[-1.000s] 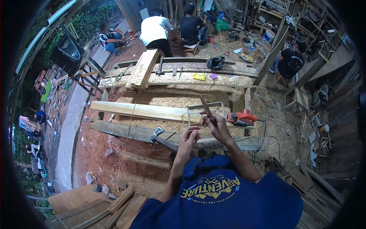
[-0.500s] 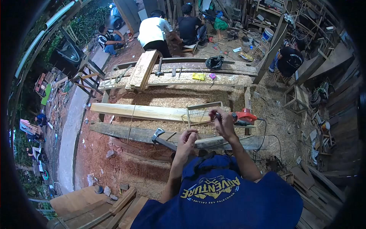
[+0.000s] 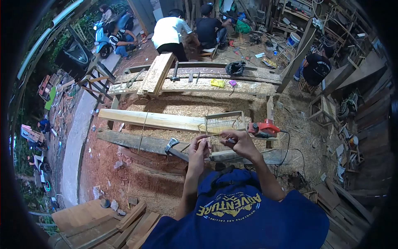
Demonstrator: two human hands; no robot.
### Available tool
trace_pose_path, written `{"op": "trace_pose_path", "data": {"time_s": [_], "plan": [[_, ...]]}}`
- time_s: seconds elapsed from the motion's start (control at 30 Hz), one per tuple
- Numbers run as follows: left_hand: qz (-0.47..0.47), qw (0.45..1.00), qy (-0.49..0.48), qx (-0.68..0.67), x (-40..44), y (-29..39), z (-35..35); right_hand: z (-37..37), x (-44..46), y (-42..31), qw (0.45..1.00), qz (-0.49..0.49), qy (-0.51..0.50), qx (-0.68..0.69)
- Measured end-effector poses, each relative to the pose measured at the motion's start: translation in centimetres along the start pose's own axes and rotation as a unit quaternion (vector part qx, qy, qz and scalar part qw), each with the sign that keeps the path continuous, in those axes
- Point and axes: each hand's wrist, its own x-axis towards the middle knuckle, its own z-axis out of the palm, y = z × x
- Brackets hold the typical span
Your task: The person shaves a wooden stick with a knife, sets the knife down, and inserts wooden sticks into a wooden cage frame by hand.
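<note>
My left hand (image 3: pixel 199 150) is closed in a pinch on one end of a thin, light-coloured stick (image 3: pixel 213 134). At the stick's other end, my right hand (image 3: pixel 241 144) has its fingers curled in; whether it holds a second small item is hidden. Just beyond both hands rests a small wooden frame with thin bars (image 3: pixel 224 123), partly over a long pale plank (image 3: pixel 166 120). A hatchet (image 3: pixel 172 144) lies on the weathered beam left of my left hand. To the right of my right hand is a red power planer (image 3: pixel 265 128).
Farther back, a bench (image 3: pixel 257 88) carries thick boards (image 3: pixel 157 74), a hammer (image 3: pixel 175 71), a yellow item (image 3: pixel 217 83) and a black bag (image 3: pixel 235 67). A post (image 3: pixel 296 58) rises at right. Several people sit or crouch beyond. The planer's cord (image 3: pixel 289 145) trails right; shavings cover the ground.
My right hand has come down and left toward my left hand, and the stick now spans between them. The view has shifted slightly, showing more of a scooter and another person at upper left.
</note>
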Motion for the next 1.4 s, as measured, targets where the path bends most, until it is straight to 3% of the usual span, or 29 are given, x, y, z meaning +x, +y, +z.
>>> {"op": "trace_pose_path", "data": {"time_s": [0.03, 0.23, 0.43, 0.57, 1.03, 1.13, 1.2, 1.27, 1.33, 1.4], "plan": [[0.000, 1.000, 0.002, -0.008, -0.2, 0.2, 0.2, -0.3, 0.0, -0.9, 0.998, 0.024, -0.049, 0.006], [0.000, 1.000, -0.006, -0.020, -0.7, 1.0, 0.5, 0.3, 0.9, -2.0, 0.998, -0.055, 0.000, -0.015], [0.011, 0.999, -0.026, -0.038, -0.2, 0.8, 0.5, -0.1, 0.7, -4.0, 0.991, -0.046, -0.041, -0.117], [0.057, 0.996, -0.065, -0.028, -0.1, 0.8, 1.0, 0.7, 0.8, -2.6, 0.991, -0.076, -0.016, -0.112], [-0.085, 0.992, -0.084, -0.037, -0.2, 1.3, 0.7, -1.1, 1.6, -0.5, 0.971, -0.206, 0.035, -0.115], [-0.079, 0.993, -0.087, 0.006, -1.2, 2.5, 1.1, -1.8, 1.9, 0.7, 0.989, -0.076, 0.118, -0.047], [-0.069, 0.994, -0.082, 0.033, -1.6, 2.8, 1.3, -3.2, 2.6, 1.7, 0.976, -0.055, 0.184, -0.100], [-0.065, 0.995, -0.058, 0.057, -1.8, 2.3, 1.4, -4.1, 2.3, 0.5, 0.985, -0.032, 0.122, -0.116], [-0.045, 0.996, -0.073, 0.035, -1.4, 1.9, 1.3, -2.8, 1.7, -1.4, 0.990, -0.081, 0.086, -0.072], [-0.014, 0.995, -0.095, 0.035, -0.4, 0.9, 1.0, -1.3, 1.2, -1.7, 0.981, -0.146, 0.023, -0.124]]}}
